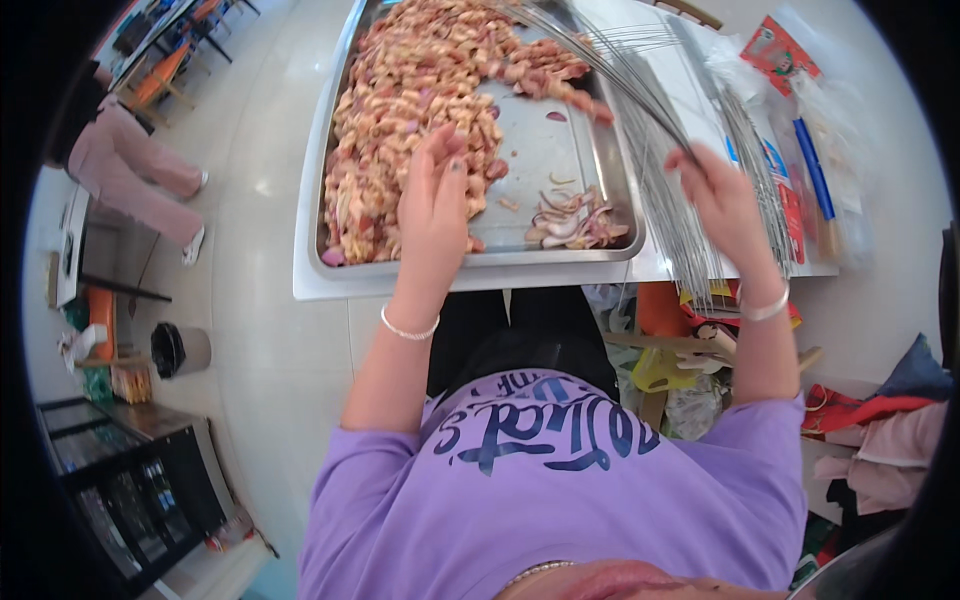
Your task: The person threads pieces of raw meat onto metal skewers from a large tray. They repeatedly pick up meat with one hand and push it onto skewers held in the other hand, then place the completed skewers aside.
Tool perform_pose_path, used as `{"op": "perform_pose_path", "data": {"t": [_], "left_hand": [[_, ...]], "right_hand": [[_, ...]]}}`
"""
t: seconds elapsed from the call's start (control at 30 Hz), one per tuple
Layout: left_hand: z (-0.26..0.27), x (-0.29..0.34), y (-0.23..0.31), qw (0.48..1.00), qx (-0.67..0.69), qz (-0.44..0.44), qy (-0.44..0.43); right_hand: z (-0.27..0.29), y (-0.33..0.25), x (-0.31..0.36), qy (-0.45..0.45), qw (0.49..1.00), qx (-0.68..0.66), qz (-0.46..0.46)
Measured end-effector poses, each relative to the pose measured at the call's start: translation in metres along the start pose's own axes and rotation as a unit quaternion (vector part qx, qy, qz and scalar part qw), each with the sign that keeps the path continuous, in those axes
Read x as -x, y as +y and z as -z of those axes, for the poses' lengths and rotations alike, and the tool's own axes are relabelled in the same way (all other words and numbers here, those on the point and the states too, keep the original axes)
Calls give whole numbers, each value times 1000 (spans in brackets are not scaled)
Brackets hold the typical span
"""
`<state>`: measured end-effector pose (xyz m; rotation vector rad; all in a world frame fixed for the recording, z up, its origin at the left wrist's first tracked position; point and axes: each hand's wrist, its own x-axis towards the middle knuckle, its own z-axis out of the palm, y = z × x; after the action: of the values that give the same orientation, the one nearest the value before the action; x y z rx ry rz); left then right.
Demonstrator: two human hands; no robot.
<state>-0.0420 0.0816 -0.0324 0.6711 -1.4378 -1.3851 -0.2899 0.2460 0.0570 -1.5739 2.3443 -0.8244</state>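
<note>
A large metal tray (540, 258) in front of me holds a heap of raw cut meat (400, 100) mixed with bits of purple onion. Over the near part of the heap is my left hand (432, 195), its fingers stretched upward and nothing visible in them. My right hand (718, 195), to the right of the tray, is closed around the ends of thin metal skewers (645, 100) that reach up and leftward over the tray's far right side. Beneath them, meat pieces (560, 85) lie in rows. Sliced onion (575, 222) sits in the tray's near right corner.
Many loose metal skewers (680, 235) lie on the white table right of the tray. Beyond them are plastic bags (830, 110), a red packet (778, 52) and a blue stick-like item (813, 168). Left on the floor stands a bin (182, 350); a person in pink trousers (130, 165) is farther back.
</note>
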Motion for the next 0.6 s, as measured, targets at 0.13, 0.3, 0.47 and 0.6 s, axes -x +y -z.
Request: {"op": "perform_pose_path", "data": {"t": [0.13, 0.3, 0.47, 0.6], "left_hand": [[1, 7, -7, 976, -178, -110, -56], [-1, 6, -16, 955, -224, -174, -88], [0, 9, -10, 959, -223, -135, -108], [3, 13, -10, 976, -172, -105, -82]], "right_hand": [[31, 57, -99, 50, 971, 89, 218], [44, 95, -192, -35, 947, 218, 233], [38, 116, -230, 70, 912, 287, 285], [32, 81, -187, 122, 968, 135, 172]]}}
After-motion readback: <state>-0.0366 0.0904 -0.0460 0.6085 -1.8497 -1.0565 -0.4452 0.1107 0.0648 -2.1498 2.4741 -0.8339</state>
